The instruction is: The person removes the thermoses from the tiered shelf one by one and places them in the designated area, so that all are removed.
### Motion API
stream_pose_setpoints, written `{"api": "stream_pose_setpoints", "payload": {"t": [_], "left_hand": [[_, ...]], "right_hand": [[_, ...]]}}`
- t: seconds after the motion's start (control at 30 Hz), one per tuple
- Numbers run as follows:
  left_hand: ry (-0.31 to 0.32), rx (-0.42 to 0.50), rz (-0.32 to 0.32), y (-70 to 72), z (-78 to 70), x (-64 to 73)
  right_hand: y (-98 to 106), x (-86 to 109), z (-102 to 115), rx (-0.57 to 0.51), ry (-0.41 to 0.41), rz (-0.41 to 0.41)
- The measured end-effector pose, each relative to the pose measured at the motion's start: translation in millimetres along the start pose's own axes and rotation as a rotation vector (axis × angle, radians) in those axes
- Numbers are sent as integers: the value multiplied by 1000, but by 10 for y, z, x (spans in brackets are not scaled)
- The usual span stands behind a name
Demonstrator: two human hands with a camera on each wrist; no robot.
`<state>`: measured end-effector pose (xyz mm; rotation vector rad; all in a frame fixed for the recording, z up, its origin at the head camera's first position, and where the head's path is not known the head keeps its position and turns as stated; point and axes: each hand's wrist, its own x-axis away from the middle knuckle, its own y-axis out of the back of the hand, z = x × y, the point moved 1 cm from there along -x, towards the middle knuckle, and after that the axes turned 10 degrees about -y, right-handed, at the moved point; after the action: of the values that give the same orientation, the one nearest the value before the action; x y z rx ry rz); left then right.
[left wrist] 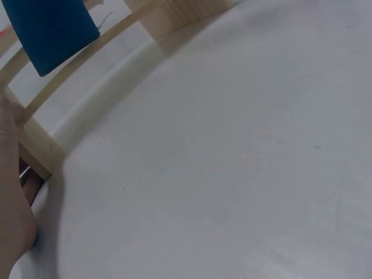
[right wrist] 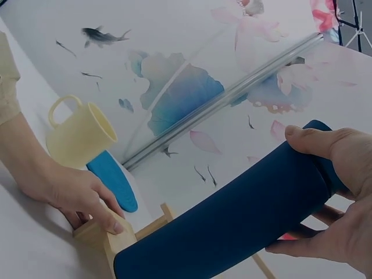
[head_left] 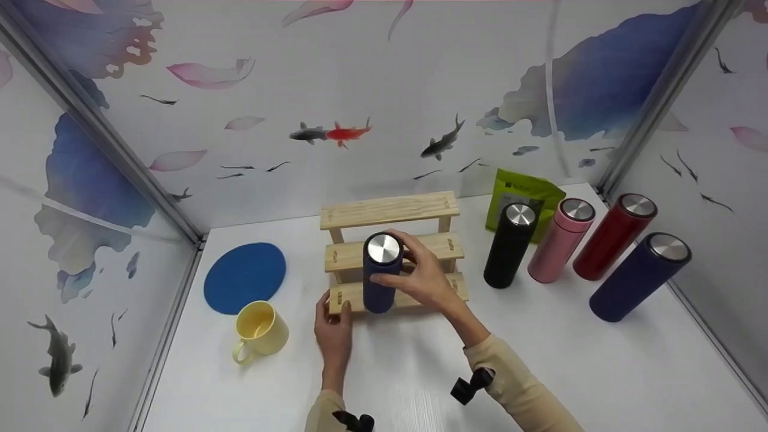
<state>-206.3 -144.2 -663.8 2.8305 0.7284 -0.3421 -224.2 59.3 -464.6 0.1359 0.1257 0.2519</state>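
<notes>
A dark blue thermos flask with a steel-topped lid is gripped near its top by my right hand. In the right wrist view the thumb and fingers wrap the upper end of the flask. It is in front of a three-tier wooden rack; the left wrist view shows its base above the table, by the rack's lowest shelf. My left hand grips the left end of that shelf, thumb on the near side, as the right wrist view also shows.
To the left are a yellow mug and a round blue mat. Black, pink, red and another blue flask stand at the right. A green pouch stands behind them. Printed walls enclose the white table.
</notes>
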Motion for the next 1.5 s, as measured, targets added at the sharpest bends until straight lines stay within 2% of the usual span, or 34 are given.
{"api": "stream_pose_setpoints", "payload": {"t": [0.33,0.57,0.87,1.13,1.5], "left_hand": [[26,-36,-8,16,7,-7],[24,-35,2,6,5,-29],[-12,-26,-24,6,-23,-59],[-8,-41,-29,-7,-30,-37],[-28,-15,-21,-1,8,1]], "right_hand": [[119,119,-51,-83,29,-60],[315,170,24,-110,51,-130],[617,246,38,-62,37,-196],[841,354,0,-34,48,-248],[1093,542,-14,65,-35,-317]]}}
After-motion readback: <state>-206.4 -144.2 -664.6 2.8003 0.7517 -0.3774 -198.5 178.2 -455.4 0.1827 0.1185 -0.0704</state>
